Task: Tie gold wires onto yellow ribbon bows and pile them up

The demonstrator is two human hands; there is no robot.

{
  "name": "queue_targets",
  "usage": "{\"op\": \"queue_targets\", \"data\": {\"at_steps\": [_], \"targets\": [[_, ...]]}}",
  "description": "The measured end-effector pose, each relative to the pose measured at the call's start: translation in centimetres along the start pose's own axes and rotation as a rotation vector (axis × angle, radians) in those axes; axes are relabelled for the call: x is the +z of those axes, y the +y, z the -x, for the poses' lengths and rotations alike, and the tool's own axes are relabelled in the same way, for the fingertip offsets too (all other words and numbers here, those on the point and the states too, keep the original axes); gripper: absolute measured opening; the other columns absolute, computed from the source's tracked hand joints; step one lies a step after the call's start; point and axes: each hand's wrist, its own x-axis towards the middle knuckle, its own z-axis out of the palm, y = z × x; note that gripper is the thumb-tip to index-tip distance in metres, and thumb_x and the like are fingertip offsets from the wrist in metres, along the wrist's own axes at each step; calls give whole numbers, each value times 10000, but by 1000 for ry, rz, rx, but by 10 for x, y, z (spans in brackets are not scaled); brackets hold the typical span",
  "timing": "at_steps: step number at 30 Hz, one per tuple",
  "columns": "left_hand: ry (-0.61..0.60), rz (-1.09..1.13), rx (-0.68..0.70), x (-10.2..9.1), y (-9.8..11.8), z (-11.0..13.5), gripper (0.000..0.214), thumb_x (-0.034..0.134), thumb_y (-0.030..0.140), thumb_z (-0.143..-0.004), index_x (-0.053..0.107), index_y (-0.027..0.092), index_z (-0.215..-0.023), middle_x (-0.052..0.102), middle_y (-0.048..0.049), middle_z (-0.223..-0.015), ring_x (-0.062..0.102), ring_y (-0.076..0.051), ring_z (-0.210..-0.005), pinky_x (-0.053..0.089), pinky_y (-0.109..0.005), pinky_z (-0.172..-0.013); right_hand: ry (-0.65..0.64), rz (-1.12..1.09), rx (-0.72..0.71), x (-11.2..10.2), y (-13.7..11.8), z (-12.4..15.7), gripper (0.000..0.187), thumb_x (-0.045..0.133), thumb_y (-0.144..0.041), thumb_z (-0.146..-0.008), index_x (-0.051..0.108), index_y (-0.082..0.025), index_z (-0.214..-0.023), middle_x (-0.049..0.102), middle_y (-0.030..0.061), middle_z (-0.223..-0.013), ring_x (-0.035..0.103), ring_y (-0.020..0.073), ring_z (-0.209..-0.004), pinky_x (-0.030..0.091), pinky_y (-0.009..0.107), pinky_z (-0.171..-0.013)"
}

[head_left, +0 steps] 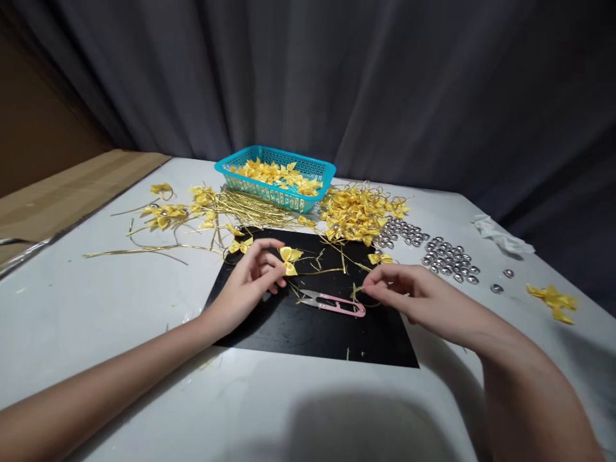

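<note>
My left hand pinches a yellow satin bow between thumb and fingertips, above the black mat. A thin gold cord stretches rightward from near the bow. My right hand is closed in a pinch over the mat's right side, on what looks like a thin gold cord; its fingertips partly hide it. Between my hands lies a pair of pink thread snips, blades pointing left. Cord scraps are scattered around the snips. Another yellow bow rests just behind my left hand.
A turquoise basket of yellow bows stands at the back. Before it lies a bundle of gold cords, with a heap of bows to its right. Silver bells or beads, a white crumpled piece and yellow ribbon lie farther right.
</note>
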Motion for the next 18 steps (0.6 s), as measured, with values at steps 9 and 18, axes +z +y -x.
{"op": "queue_targets", "data": {"at_steps": [9, 18], "targets": [[-301, -561, 300, 3, 0, 7, 263, 401, 153, -880, 650, 188, -805, 498, -39, -890, 512, -166, -862, 424, -296, -759, 66, -274, -171, 30, -20, 0, 218, 519, -388, -847, 586, -180, -844, 548, 10, -716, 500, 101, -618, 417, 211, -551], [-369, -765, 502, 9, -7, 14, 191, 557, 302, -842, 653, 256, -999, 565, -59, -999, 526, -215, -931, 416, -350, -810, 90, -354, -318, 34, -31, 6, 152, 536, -321, -852, 607, -187, -847, 580, 22, -758, 513, 97, -644, 435, 193, -567]]}}
